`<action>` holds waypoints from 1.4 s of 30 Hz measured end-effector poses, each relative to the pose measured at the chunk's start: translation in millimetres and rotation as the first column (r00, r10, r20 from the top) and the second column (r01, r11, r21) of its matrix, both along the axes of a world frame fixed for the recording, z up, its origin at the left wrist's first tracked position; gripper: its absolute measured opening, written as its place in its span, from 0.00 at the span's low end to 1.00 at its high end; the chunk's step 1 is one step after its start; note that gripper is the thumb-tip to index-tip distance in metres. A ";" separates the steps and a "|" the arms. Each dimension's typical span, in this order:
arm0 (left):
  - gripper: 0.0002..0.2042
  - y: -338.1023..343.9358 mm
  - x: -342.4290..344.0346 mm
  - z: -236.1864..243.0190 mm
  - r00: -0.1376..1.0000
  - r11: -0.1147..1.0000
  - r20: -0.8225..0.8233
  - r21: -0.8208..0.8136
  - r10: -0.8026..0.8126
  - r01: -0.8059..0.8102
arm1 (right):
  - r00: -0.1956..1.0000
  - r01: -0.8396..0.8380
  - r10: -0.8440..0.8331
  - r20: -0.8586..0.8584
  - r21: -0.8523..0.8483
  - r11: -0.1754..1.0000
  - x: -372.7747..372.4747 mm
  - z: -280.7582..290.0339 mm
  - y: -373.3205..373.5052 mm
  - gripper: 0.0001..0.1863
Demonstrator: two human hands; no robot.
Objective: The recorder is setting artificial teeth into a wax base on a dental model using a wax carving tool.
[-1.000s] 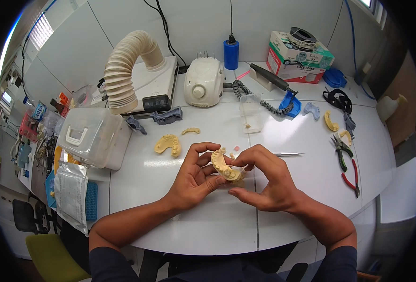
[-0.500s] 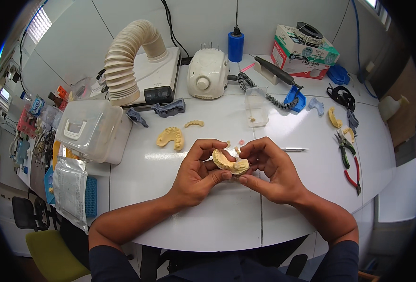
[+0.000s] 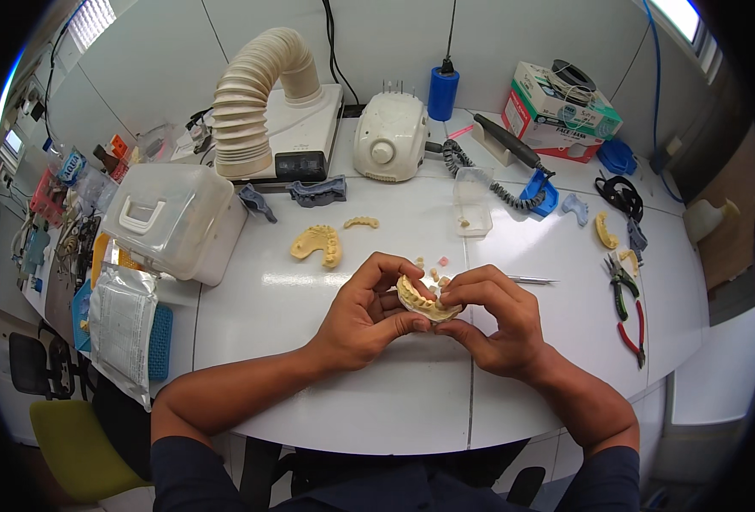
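Observation:
Between my hands is a cream plaster dental cast (image 3: 418, 300), a curved arch with its row of teeth facing up. My left hand (image 3: 362, 314) grips its left side, thumb on the near edge and index finger curled over the far end. At the right end, the fingers and thumb of my right hand (image 3: 498, 326) are closed on the cast; the fingertips cover that part of it. Small cream tooth pieces (image 3: 434, 275) and a pink bit (image 3: 444, 261) lie just beyond. Another cast (image 3: 317, 245) and a thin tooth strip (image 3: 361, 223) rest farther left.
A slim metal tool (image 3: 533, 280) lies beyond my right hand. Pliers (image 3: 620, 282) and red-handled cutters (image 3: 635, 333) are at the right. An open clear box (image 3: 473, 222), a white control unit (image 3: 389, 136) and a ribbed hose (image 3: 245, 102) stand behind; a lidded plastic case (image 3: 172, 218) sits left.
The cast has been tilted and turned, so more of its tooth row shows. My right fingers have moved in from beside it onto its right end. The whole view has shifted slightly.

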State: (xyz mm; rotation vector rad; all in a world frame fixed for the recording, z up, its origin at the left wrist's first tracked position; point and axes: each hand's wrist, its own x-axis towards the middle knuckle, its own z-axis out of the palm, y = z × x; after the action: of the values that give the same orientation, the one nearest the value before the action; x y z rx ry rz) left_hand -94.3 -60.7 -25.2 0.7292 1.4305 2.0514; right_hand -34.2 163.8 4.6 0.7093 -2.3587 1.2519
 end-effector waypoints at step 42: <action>0.25 1.5 1.3 7.2 0.999 0.999 0.026 -0.042 -0.020 0.021 | 0.956 -0.097 0.172 0.237 -0.298 0.950 -5.2 -9.2 8.3 0.10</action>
State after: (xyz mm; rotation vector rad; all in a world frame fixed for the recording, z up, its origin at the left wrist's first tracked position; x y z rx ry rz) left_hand -93.0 -59.1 -18.0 0.6956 1.4422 2.0015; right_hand -39.4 172.0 -4.6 0.6556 -2.2864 1.7992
